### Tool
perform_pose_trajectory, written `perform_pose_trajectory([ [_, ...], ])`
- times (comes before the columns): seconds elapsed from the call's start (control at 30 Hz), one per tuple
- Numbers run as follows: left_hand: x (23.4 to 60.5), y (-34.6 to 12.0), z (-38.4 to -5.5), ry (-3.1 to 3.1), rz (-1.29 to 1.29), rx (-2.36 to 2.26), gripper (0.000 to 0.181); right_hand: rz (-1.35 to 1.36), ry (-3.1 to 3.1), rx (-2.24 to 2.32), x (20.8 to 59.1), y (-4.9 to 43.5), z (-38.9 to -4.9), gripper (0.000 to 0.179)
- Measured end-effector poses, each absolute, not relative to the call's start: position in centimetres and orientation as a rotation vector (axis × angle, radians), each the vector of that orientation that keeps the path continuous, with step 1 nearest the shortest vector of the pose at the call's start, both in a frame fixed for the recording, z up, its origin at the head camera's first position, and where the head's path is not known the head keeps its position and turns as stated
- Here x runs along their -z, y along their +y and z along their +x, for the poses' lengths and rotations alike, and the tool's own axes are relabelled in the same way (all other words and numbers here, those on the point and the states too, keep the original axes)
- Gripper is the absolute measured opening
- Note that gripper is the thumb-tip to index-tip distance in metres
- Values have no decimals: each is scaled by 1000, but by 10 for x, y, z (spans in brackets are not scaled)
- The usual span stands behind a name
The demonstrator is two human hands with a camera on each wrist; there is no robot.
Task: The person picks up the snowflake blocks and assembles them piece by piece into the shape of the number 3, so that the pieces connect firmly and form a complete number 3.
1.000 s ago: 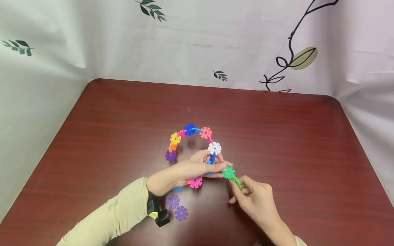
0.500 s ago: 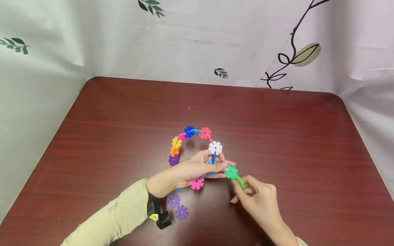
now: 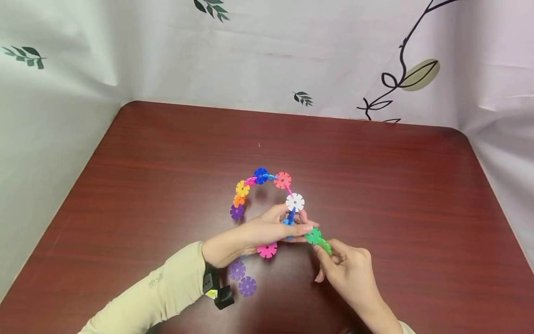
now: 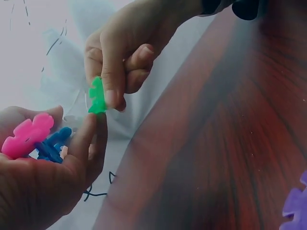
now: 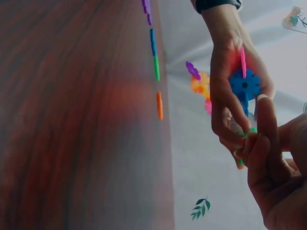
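My left hand [image 3: 267, 229] holds a curved chain of interlocking plastic snowflake discs across its palm. Thumb and fingers pinch a green disc [image 3: 313, 235] at the fingertips. My right hand [image 3: 350, 269] pinches a light green disc [image 3: 324, 246], which meets the green one edge to face. From the left hand the chain arcs up through a white disc [image 3: 295, 202], a coral disc [image 3: 282, 180], a dark blue disc [image 3: 260, 176] and a yellow disc [image 3: 242, 189] to a purple end disc [image 3: 237, 212]. A pink disc [image 4: 28, 136] stands by the left palm.
Two loose lilac discs [image 3: 247, 286] lie on the brown table [image 3: 396, 185] below the left wrist. In the right wrist view, a blue disc [image 5: 153, 42], a green disc [image 5: 156, 68] and an orange disc [image 5: 159, 105] appear edge-on. A white patterned cloth [image 3: 258, 60] hangs behind.
My right hand has shifted slightly left toward the left hand, bringing the two green discs along. The left thumb now overlaps the green disc's edge more. The view has shifted a little.
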State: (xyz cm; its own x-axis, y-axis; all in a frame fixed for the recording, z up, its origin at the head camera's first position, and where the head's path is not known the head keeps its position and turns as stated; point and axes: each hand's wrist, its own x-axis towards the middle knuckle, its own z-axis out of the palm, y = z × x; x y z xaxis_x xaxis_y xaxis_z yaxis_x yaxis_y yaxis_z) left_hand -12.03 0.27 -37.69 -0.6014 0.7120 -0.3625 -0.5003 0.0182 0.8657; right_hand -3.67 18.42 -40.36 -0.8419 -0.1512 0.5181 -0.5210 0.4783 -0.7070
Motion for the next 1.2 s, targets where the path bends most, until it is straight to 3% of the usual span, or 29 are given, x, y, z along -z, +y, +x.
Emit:
perform_pose_trajectory([
  [0.37, 373, -1, -124, 1414, 200, -1711, 17, 527, -2309, -1350, 407, 179, -39, 20],
  [0.6, 372, 0, -123, 1489, 218, -1692, 24, 548, -2473, -963, 406, 181, -32, 6],
  [0.83, 380, 2, -121, 1552, 287, -1688, 23, 581, -2499, -739, 405, 177, -30, 43],
  [0.93, 383, 3, -121, 1508, 276, -1714, 21, 615, -2455, -703, 407, 176, -32, 46],
  [1.07, 386, 4, -120, 1469, 238, -1734, 18, 621, -2460, -727, 406, 176, -36, 44],
  [1.2, 389, 5, -120, 1482, 239, -1730, 17, 594, -2491, -758, 405, 174, -38, 29],
])
